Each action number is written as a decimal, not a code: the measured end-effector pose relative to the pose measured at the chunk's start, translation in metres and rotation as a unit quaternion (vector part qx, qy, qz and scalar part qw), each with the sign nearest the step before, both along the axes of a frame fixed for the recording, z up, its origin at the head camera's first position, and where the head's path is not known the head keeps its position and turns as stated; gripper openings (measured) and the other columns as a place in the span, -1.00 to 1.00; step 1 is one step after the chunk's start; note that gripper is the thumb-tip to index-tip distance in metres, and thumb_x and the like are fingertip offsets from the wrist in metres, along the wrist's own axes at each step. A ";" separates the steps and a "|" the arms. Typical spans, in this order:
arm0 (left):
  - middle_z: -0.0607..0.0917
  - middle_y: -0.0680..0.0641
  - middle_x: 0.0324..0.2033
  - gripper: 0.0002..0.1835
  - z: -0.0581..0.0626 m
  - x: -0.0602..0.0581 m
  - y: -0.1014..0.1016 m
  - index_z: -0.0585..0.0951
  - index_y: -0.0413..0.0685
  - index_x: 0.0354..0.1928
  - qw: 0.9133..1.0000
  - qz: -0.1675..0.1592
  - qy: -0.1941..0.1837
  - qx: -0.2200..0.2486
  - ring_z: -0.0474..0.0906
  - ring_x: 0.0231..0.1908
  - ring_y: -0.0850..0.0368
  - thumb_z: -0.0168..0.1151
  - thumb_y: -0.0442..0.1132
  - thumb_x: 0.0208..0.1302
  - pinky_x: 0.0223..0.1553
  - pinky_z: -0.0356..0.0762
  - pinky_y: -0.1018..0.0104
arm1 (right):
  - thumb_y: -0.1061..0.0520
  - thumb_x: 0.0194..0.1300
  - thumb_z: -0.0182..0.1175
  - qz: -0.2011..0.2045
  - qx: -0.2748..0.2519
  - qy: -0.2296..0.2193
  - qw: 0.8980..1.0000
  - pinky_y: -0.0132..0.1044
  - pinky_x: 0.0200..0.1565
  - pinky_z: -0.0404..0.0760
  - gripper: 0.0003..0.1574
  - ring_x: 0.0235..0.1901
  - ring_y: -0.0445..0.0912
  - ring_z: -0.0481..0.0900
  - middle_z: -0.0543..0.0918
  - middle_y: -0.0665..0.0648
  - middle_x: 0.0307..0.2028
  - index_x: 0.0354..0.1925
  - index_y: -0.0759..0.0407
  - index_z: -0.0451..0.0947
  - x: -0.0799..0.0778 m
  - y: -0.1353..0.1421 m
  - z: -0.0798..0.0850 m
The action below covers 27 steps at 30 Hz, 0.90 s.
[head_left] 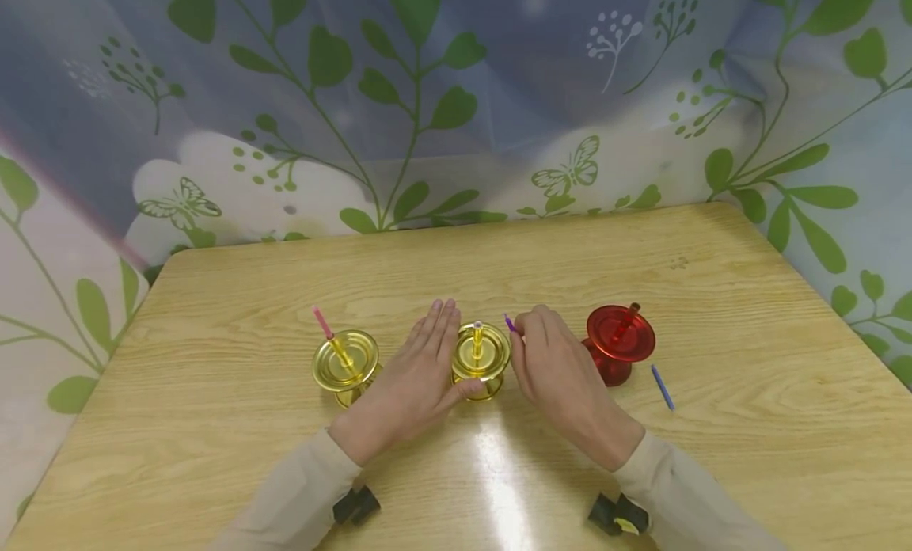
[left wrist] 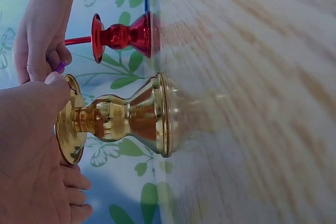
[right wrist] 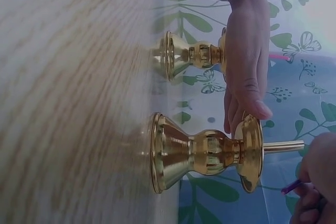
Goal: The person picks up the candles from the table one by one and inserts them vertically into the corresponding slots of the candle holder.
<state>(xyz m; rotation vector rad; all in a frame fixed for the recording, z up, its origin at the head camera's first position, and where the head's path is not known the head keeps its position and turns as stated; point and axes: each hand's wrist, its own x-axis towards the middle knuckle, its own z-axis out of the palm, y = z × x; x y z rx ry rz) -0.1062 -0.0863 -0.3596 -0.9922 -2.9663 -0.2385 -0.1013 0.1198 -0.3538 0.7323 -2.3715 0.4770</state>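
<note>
A gold candlestick (head_left: 466, 366) stands upright in the middle of the table, with a bare gold tube rising from its dish. My left hand (head_left: 416, 373) lies along the dish's left side, fingers straight and thumb at the near rim, as the left wrist view's candlestick (left wrist: 110, 116) also shows. On the other side, my right hand (head_left: 563, 373) pinches a thin purple candle (head_left: 509, 323) between thumb and fingers. In the right wrist view this purple candle (right wrist: 292, 187) is beside the tube, apart from it, and the fingers cover much of it.
To the left stands another gold candlestick (head_left: 324, 372) with a pink candle (head_left: 323, 322) tilted in its tube. A red candlestick (head_left: 613, 369) stands just beyond my right hand. Right of it, a thin blue candle (head_left: 663, 387) lies on the wooden table (head_left: 214, 377). Leaf-patterned cloth hangs behind.
</note>
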 end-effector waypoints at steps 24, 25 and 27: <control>-0.13 -0.36 0.46 -0.05 0.001 0.001 -0.001 -0.13 -0.44 0.45 1.000 0.001 -0.005 0.003 -0.31 0.47 -0.15 -0.22 0.27 0.44 0.45 -0.24 0.11 | 0.29 0.26 0.12 0.038 -0.018 0.018 0.999 -0.21 -0.44 0.39 -0.90 -0.49 -0.03 0.37 0.44 0.13 -0.48 -0.34 0.35 0.40 -0.006 -0.005 0.009; -0.13 -0.37 0.46 -0.05 0.001 0.001 0.000 -0.13 -0.44 0.45 1.000 0.000 -0.004 0.003 -0.31 0.47 -0.15 -0.22 0.27 0.44 0.45 -0.24 0.11 | 0.29 0.25 0.12 0.044 -0.024 0.021 0.999 -0.20 -0.44 0.41 -0.90 -0.50 -0.03 0.39 0.45 0.13 -0.49 -0.34 0.35 0.40 -0.006 -0.005 0.010; -0.13 -0.37 0.46 -0.05 0.001 0.001 0.000 -0.13 -0.45 0.45 1.000 0.000 -0.004 0.002 -0.31 0.47 -0.15 -0.23 0.27 0.44 0.45 -0.24 0.11 | 0.30 0.24 0.13 0.054 -0.033 0.026 0.998 -0.19 -0.43 0.44 -0.90 -0.50 -0.04 0.41 0.47 0.13 -0.50 -0.35 0.35 0.41 -0.007 -0.005 0.011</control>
